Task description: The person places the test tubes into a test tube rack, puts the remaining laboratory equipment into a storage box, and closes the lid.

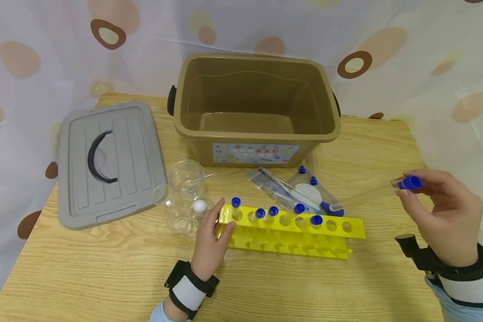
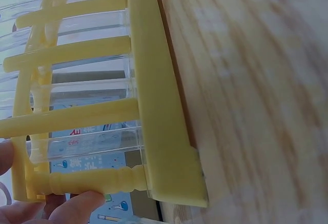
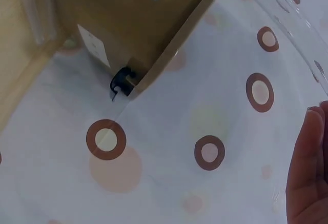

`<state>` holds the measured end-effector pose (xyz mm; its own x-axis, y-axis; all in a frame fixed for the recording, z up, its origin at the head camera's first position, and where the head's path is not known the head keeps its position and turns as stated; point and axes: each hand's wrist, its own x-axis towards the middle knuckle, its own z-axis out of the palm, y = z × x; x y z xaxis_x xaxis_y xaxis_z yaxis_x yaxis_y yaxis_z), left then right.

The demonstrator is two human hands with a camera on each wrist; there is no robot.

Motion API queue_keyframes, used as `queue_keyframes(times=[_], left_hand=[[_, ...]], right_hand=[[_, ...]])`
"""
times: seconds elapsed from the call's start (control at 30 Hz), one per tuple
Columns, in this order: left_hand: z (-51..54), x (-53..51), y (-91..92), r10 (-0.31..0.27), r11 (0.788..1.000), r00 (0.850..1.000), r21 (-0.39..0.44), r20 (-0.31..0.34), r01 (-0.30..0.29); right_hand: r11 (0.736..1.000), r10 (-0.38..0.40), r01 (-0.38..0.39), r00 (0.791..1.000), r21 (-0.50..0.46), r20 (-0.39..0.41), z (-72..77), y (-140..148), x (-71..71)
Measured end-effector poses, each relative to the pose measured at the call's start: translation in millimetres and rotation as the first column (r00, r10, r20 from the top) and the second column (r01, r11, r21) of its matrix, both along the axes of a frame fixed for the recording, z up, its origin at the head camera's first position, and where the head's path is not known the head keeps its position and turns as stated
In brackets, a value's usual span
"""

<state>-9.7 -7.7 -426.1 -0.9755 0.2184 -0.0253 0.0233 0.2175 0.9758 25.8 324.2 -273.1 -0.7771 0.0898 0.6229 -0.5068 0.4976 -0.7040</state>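
Note:
My left hand [image 1: 211, 243] grips the left end of a yellow test tube rack [image 1: 356, 229] on the table. Several clear test tubes with blue caps [image 1: 273, 210] stand in its holes; the two rightmost holes hold none. In the left wrist view, fingers [image 2: 77, 208] touch the end post of the rack [image 2: 169, 147]. Off to the right, my right hand [image 1: 446, 214] pinches a blue-capped test tube [image 1: 362, 196] near its cap. That tube slants, its rounded end pointing left above the rack's right part. The right wrist view shows the tube [image 3: 292, 24] beside the fingers [image 3: 307, 178].
Behind the rack stands an open brown bin [image 1: 257, 138]. A grey lid [image 1: 124, 179] with a black handle lies left. Clear glass beakers [image 1: 187, 172] and a white ball [image 1: 199, 206] sit near my left hand. Bagged items [image 1: 263, 179] and a white disc [image 1: 307, 194] lie behind the rack.

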Motion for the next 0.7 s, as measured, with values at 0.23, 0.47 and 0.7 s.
queue_keyframes(times=[0.23,0.47,0.7], left_hand=[[0.5,-0.4,0.1,0.002,1.0,1.0,-0.008,-0.008,-0.002],[0.8,-0.2,0.8,-0.001,1.0,1.0,-0.009,-0.009,0.001],[2.4,0.5,0.0,-0.001,1.0,1.0,0.005,0.004,0.001]], right_hand=[[0.995,0.097,-0.097,0.995,-0.006,0.018,-10.2,-11.9,-1.1],[0.993,0.049,-0.054,0.998,0.1,0.045,-15.6,-13.0,-2.1],[0.979,0.018,-0.039,0.994,0.2,0.108,-26.4,-15.5,-3.7]])
